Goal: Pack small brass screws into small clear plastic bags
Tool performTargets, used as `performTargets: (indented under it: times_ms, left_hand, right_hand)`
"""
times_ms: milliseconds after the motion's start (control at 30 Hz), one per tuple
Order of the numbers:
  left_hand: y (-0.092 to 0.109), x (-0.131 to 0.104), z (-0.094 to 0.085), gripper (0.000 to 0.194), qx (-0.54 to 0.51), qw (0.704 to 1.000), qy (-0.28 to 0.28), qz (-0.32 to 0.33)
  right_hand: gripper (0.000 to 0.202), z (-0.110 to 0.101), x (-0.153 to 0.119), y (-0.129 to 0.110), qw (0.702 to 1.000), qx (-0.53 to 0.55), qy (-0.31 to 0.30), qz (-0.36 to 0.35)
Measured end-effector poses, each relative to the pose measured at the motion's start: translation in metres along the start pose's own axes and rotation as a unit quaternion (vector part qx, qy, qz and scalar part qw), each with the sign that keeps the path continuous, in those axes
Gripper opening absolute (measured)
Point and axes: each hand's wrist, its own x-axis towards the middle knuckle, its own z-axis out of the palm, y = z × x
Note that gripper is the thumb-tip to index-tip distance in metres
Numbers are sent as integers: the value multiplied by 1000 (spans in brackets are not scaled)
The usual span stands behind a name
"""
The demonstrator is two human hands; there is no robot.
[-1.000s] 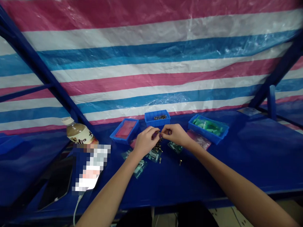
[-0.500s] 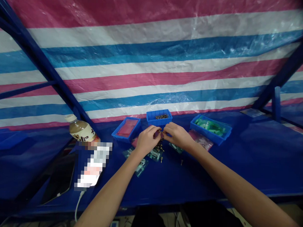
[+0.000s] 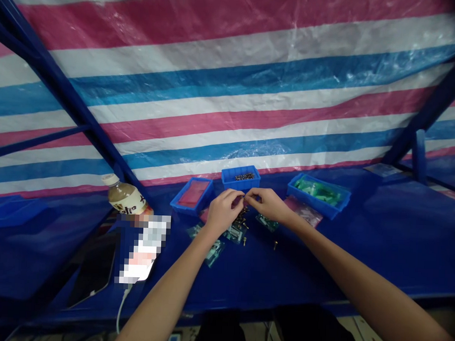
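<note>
My left hand (image 3: 224, 209) and my right hand (image 3: 268, 204) meet fingertip to fingertip above the blue table. Both are closed in a pinch; whatever sits between the fingers is too small to make out. Under the left fingers, partly hidden, lies a little heap of brass-coloured screws (image 3: 243, 220). Small clear bags of metal parts surround it: one bag (image 3: 234, 234) in front, another bag (image 3: 214, 253) nearer me on the left, and a third bag (image 3: 266, 222) below the right hand. A single screw (image 3: 245, 241) and another loose screw (image 3: 275, 245) lie apart on the tabletop.
Behind the hands stand a blue bin of screws (image 3: 245, 184), a bin with pink bags (image 3: 177, 204) and a bin with green bags (image 3: 332, 212). Pink bags (image 3: 308, 214) lie on the right. Leftward are a bottle (image 3: 127, 199), a blurred-out phone (image 3: 144, 252) on a cable and a dark tablet (image 3: 95, 273).
Both hands remain pinched together at nearly the same spot, with slight finger movement. The whole view has shifted a little; the bins, bags and loose screws keep their places on the table.
</note>
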Motion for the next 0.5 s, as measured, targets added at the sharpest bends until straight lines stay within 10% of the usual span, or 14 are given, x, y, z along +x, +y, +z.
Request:
performTargets:
  times_ms: [500]
  left_hand:
    - [0,0,1,19,8,1000,-9,-3]
  right_hand:
    - [6,2,-2,-1,996,-64,36,-47]
